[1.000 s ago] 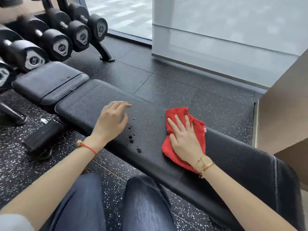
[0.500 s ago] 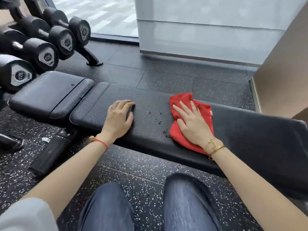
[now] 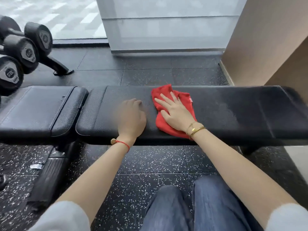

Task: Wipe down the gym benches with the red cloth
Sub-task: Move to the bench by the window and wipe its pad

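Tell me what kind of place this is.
Most likely a gym's free-weights area. A padded black bench sits on speckled rubber flooring, with hex dumbbells racked at the far left. The right hand presses a red cloth flat on the bench.

We see black dumbbells [image 3: 20, 52] stacked on a rack at far left, the rack's foot [image 3: 62, 70] resting on the speckled black rubber floor [image 3: 150, 164]; beyond, a frosted glass panel [image 3: 166, 22]; at right, a tan wall [image 3: 266, 39].
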`<state>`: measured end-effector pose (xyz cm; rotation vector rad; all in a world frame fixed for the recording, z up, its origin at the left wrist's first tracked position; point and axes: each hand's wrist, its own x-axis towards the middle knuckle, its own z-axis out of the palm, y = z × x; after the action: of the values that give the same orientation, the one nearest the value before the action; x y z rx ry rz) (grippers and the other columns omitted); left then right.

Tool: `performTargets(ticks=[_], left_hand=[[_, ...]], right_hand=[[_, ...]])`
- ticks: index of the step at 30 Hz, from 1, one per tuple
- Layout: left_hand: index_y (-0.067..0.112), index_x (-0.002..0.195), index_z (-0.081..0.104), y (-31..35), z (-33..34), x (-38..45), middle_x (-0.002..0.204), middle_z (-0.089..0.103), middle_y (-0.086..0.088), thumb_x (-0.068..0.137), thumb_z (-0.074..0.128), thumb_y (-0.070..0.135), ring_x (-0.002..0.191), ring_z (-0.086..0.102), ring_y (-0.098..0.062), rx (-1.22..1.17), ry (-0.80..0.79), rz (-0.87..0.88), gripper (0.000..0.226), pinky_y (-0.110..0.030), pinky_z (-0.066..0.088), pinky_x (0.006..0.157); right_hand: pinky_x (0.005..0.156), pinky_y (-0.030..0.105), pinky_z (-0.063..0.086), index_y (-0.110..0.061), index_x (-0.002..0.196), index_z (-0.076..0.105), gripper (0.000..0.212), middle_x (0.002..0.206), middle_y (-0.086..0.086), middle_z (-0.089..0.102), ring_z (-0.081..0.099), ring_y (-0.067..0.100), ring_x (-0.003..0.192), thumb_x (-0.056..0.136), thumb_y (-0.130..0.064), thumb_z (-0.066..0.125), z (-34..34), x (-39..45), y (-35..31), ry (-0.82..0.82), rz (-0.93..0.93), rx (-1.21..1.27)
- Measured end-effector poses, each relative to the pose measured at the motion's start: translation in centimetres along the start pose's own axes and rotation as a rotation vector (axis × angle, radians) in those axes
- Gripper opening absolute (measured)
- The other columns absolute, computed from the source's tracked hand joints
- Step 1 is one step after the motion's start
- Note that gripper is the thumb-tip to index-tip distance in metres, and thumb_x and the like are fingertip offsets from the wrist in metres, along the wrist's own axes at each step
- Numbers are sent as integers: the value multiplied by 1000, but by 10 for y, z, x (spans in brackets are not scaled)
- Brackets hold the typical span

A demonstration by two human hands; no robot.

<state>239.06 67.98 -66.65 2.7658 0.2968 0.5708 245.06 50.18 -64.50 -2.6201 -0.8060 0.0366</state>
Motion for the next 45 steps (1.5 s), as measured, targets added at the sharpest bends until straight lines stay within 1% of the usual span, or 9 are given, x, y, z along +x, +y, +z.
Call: performTargets(ticks=[6,10,16,21,29,34,37,39,45], left_hand=[[17,125,59,-2,-2,-1,133,57,-1,84,39,30,127,43,-24,-22,-7,-4,47,-46,29,110],[18,124,59,-2,-3,0,133,56,0,84,40,29,128,42,-23,-30,-10,-8,46,-47,27,110],[18,123,61,-2,-1,0,133,58,1,83,41,27,126,45,-23,-6,7,-10,45,-46,29,109],[18,126,60,-4,0,0,137,56,1,84,39,28,129,43,-22,7,0,1,48,-44,28,110],[16,129,57,-3,-1,-2,140,53,0,87,43,25,131,40,-22,2,-11,15,45,-44,26,113],[16,131,56,-2,-2,-3,141,53,-1,89,45,23,132,40,-21,9,-10,6,44,-43,26,113],[16,133,55,-1,-1,-3,142,51,-1,91,46,23,134,39,-22,15,-23,8,43,-42,25,114],[15,133,55,-1,-1,-3,143,51,-2,91,46,23,134,39,-22,14,-21,9,43,-42,25,115],[14,132,55,-1,0,-4,141,53,-4,91,47,22,133,40,-24,20,-4,17,43,-43,27,114]], right_hand=[[122,46,-2,-33,148,33,51,161,-4,18,0,30,150,98,-28,39,-19,-19,40,65,246,-14],[121,49,-5,-31,150,28,53,162,-2,13,-4,33,149,98,-31,33,-17,12,21,50,361,-59],[121,47,-3,-32,150,28,55,162,-3,14,-3,30,150,97,-27,39,13,23,-39,-42,34,-61],[122,45,3,-32,147,35,53,160,-4,22,3,29,150,96,-22,43,3,-12,-12,-13,-67,0],[122,47,-2,-29,149,33,53,161,1,17,0,32,149,96,-28,37,-31,-7,48,116,412,-43],[122,47,-2,-31,148,33,53,161,-2,19,1,32,149,95,-27,41,-4,-18,7,42,86,-45],[122,45,1,-32,147,36,52,160,-4,23,4,29,150,95,-25,43,-9,-44,25,63,30,-28],[122,44,1,-33,146,37,51,159,-5,24,6,29,149,96,-25,42,-19,-59,53,108,98,-27],[121,49,-2,-29,149,32,52,161,3,17,2,37,148,97,-27,35,-62,-55,131,174,590,-82]])
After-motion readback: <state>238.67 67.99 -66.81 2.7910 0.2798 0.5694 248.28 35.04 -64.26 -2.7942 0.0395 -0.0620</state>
